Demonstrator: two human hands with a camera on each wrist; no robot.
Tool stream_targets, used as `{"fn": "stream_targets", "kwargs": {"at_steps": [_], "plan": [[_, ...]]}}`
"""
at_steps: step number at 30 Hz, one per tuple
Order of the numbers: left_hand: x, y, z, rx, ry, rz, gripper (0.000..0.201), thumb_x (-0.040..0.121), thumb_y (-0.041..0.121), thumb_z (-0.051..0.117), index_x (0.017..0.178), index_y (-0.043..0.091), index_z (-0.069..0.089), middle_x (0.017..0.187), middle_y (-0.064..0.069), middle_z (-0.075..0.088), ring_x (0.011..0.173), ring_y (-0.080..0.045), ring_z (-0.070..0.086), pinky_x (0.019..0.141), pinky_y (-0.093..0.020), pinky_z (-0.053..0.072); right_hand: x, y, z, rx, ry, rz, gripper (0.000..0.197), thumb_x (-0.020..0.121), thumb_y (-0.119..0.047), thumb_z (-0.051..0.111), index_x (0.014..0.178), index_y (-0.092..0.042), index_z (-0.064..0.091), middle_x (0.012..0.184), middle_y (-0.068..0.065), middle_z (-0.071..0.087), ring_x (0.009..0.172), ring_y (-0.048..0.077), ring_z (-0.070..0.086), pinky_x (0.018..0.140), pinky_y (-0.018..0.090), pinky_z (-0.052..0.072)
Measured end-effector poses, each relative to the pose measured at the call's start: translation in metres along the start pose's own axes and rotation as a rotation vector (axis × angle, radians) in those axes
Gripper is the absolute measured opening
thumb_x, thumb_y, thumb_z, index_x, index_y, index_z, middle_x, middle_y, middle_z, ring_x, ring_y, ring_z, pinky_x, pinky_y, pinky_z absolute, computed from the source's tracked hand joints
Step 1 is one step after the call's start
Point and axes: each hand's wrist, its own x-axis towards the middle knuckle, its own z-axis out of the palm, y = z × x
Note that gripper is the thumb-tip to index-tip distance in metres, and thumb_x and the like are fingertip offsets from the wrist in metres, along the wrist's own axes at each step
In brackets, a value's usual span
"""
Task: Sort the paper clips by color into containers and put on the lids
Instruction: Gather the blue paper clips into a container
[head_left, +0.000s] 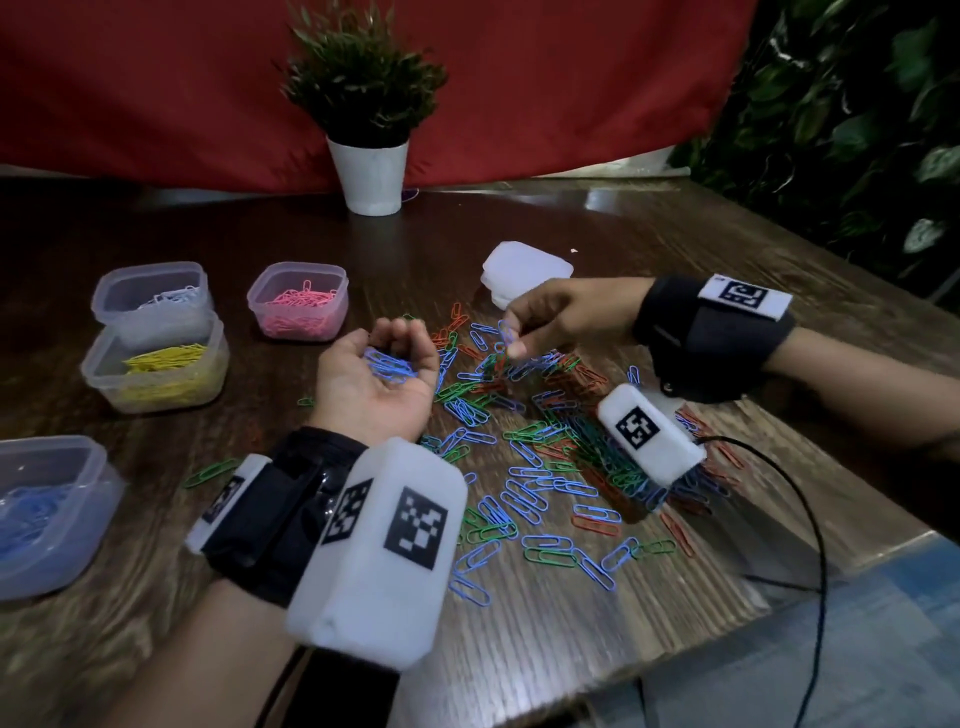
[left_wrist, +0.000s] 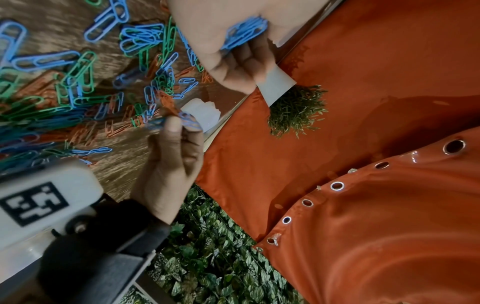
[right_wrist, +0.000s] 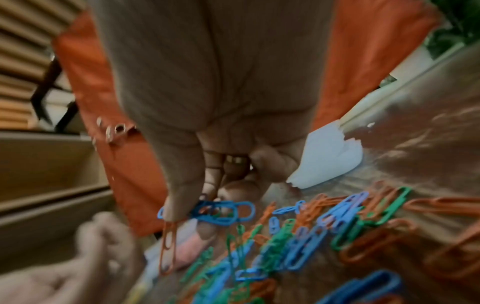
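Blue paper clips (head_left: 390, 365) lie bunched in the cupped, palm-up left hand (head_left: 375, 378), its fingers curled round them. The right hand (head_left: 563, 315) pinches a few more blue clips (right_wrist: 221, 209), an orange clip (right_wrist: 168, 246) dangling, above the mixed pile (head_left: 540, 441). Left stand tubs of pink (head_left: 297, 300), yellow (head_left: 156, 366), white (head_left: 153, 293) and blue (head_left: 47, 512); stacked lids (head_left: 524, 270) lie behind. Wooden table (head_left: 519, 649), potted plant (head_left: 366, 119), red cloth (head_left: 571, 78).

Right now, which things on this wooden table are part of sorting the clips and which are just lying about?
Part of the job:
- loose blue, green and orange-red wire paper clips
- blue clips cupped in the left hand
- blue clips pinched by the right hand
- clear plastic tubs of white, pink, yellow and blue clips
- stacked translucent lids

Just lying about:
- potted green plant
- black cable
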Motion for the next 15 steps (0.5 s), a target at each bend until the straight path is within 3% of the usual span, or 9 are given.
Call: {"fn": "stream_targets", "kwargs": {"at_steps": [2,4,6,8,9,10,11,13,15], "plan": [[-0.002,-0.003,0.001,0.077,-0.012,-0.003,0.042,0.101,0.023,0.026,0.074,0.007,0.053,0.063,-0.008,0.063,0.07,-0.018,0.06,0.063,-0.027,0.049,-0.003,-0.011,0.001,0.113,0.015,-0.04,0.015,0.089,-0.004,0.054,0.075,-0.01,0.053,0.06,-0.007,0.057,0.046,-0.003,0.046,0.046,0.009,0.033],[-0.005,-0.005,0.002,0.136,-0.029,-0.026,0.043,0.101,0.024,0.021,0.083,0.005,0.055,0.092,-0.01,0.065,0.095,-0.021,0.06,0.077,-0.031,0.044,-0.001,-0.021,0.005,0.22,0.074,-0.074,0.014,0.088,-0.007,0.058,0.075,-0.011,0.054,0.053,-0.009,0.059,0.044,-0.001,0.047,0.041,0.012,0.032],[-0.006,-0.006,0.003,0.141,-0.056,-0.049,0.043,0.101,0.023,0.02,0.087,0.001,0.055,0.106,-0.014,0.063,0.106,-0.023,0.058,0.074,-0.032,0.047,0.002,-0.032,0.011,0.3,0.104,-0.108,0.012,0.085,-0.003,0.058,0.077,-0.011,0.055,0.053,-0.008,0.059,0.043,-0.001,0.048,0.039,0.011,0.032],[-0.007,-0.007,0.004,0.135,-0.087,-0.057,0.043,0.101,0.024,0.022,0.086,-0.001,0.054,0.089,-0.017,0.065,0.077,-0.023,0.066,0.056,-0.026,0.052,0.006,-0.046,0.02,0.237,0.12,-0.138,0.011,0.082,-0.004,0.062,0.08,-0.013,0.057,0.059,-0.005,0.06,0.047,0.004,0.048,0.042,0.016,0.032],[-0.008,-0.008,0.005,0.131,-0.093,-0.054,0.043,0.1,0.024,0.024,0.082,0.0,0.054,0.074,-0.016,0.065,0.06,-0.021,0.064,0.052,-0.024,0.051,0.008,-0.053,0.025,0.172,0.147,-0.149,0.011,0.081,-0.004,0.064,0.081,-0.013,0.058,0.06,-0.001,0.06,0.047,0.005,0.048,0.042,0.017,0.032],[-0.01,-0.008,0.005,0.123,-0.105,-0.055,0.041,0.099,0.024,0.027,0.079,0.002,0.054,0.064,-0.014,0.063,0.054,-0.019,0.061,0.053,-0.026,0.051,0.011,-0.059,0.03,0.113,0.184,-0.156,0.01,0.08,-0.004,0.067,0.083,-0.011,0.06,0.06,0.001,0.06,0.045,0.004,0.049,0.04,0.015,0.033],[-0.011,-0.009,0.005,0.116,-0.124,-0.059,0.039,0.098,0.024,0.03,0.077,0.003,0.056,0.06,-0.013,0.063,0.058,-0.02,0.06,0.056,-0.03,0.052,0.013,-0.065,0.034,0.056,0.219,-0.161,0.009,0.08,-0.005,0.068,0.085,-0.009,0.062,0.061,0.002,0.061,0.046,0.004,0.052,0.04,0.013,0.036],[-0.012,-0.008,0.004,0.106,-0.152,-0.069,0.038,0.097,0.024,0.033,0.074,0.005,0.057,0.061,-0.012,0.064,0.066,-0.023,0.059,0.05,-0.035,0.055,0.014,-0.075,0.038,-0.026,0.265,-0.173,0.009,0.081,-0.007,0.068,0.089,-0.005,0.065,0.068,0.008,0.064,0.052,0.008,0.057,0.043,0.013,0.041],[-0.01,-0.005,0.003,0.077,-0.165,-0.07,0.041,0.098,0.024,0.03,0.076,0.003,0.057,0.062,-0.013,0.066,0.06,-0.025,0.064,0.048,-0.035,0.055,0.01,-0.079,0.035,0.053,0.327,-0.194,0.009,0.084,0.0,0.062,0.092,0.001,0.063,0.063,0.008,0.062,0.046,0.001,0.056,0.04,0.009,0.037]]}}
